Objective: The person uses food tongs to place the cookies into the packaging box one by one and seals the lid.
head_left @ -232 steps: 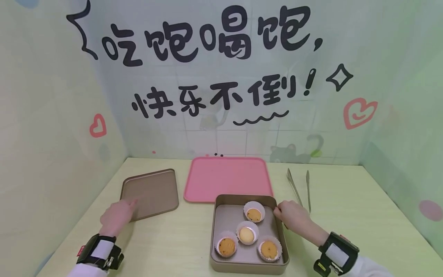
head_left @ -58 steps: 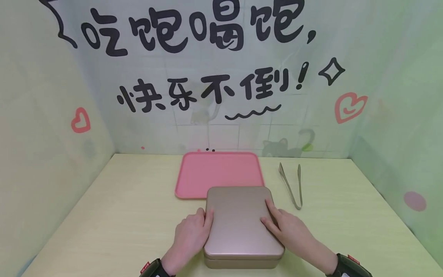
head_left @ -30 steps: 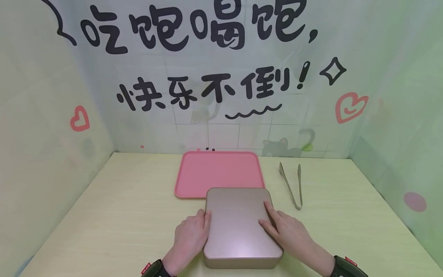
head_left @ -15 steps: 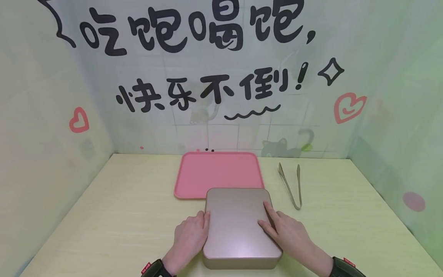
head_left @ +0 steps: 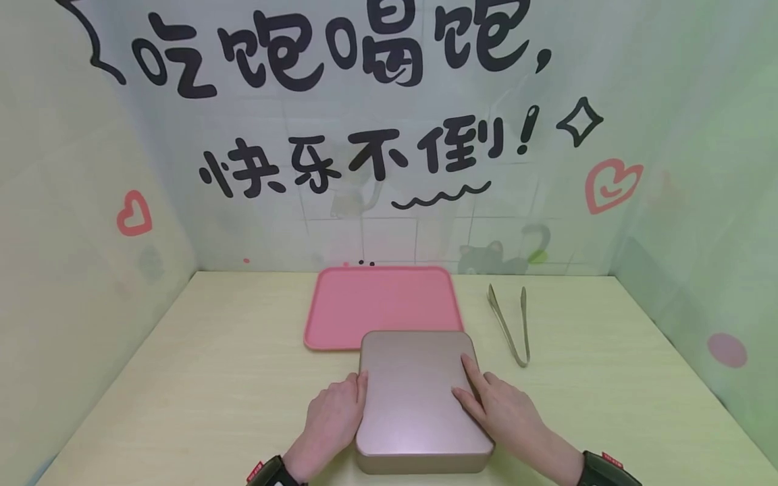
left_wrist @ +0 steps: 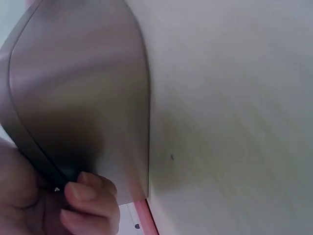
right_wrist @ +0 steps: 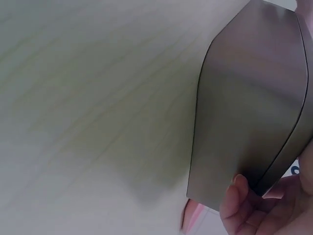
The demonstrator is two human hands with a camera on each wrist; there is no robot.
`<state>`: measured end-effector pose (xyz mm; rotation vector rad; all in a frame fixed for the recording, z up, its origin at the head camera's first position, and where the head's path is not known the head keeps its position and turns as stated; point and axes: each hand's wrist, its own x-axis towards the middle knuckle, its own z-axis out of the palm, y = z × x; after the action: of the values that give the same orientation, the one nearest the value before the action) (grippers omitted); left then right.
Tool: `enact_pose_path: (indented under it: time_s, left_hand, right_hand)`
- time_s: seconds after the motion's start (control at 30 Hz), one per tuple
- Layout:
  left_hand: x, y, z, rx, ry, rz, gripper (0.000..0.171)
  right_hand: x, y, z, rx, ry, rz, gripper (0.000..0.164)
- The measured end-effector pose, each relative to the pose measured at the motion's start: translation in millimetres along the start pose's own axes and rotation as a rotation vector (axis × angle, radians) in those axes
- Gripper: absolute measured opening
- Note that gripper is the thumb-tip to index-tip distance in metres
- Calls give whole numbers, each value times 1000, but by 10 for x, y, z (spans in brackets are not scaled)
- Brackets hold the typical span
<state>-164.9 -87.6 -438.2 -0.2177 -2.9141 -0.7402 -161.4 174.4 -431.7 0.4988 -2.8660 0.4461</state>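
Note:
A champagne-coloured rectangular metal tin (head_left: 422,464) stands on the table with its flat lid (head_left: 413,398) on top. Whatever is inside is hidden. At the left edge, my left hand (head_left: 331,413) holds the lidded tin, thumb along the lid's rim. Its curled fingers (left_wrist: 93,203) reach the side wall close to the lid seam in the left wrist view. My right hand (head_left: 510,412) grips the opposite edge, with thumb and index finger laid on the lid. In the right wrist view, its other fingers (right_wrist: 234,196) bend against the side just by the seam.
Behind the tin lies a pink tray (head_left: 383,304), its front edge overlapped by the tin in the head view. Silver tongs (head_left: 510,331) lie spread to the right. Printed wall sheets (head_left: 389,236) close in the table (head_left: 213,378) at the back and sides.
Earlier the tin was uncovered with several small cakes inside, and my left hand touched the lid at the left. Now the lid covers the tin, both hands at its sides. Over the last second, almost nothing moves.

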Motion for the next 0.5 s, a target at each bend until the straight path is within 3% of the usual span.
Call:
enact_pose_path:
  time_s: [0.27, 0.5]
  left_hand:
    - [28, -71, -19, 6, -22, 24, 36]
    - [75, -95, 20, -7, -53, 49, 39]
  right_hand:
    - [91, -11, 46, 53, -51, -3, 55]
    - [71, 65, 95, 205, -101, 83, 58]
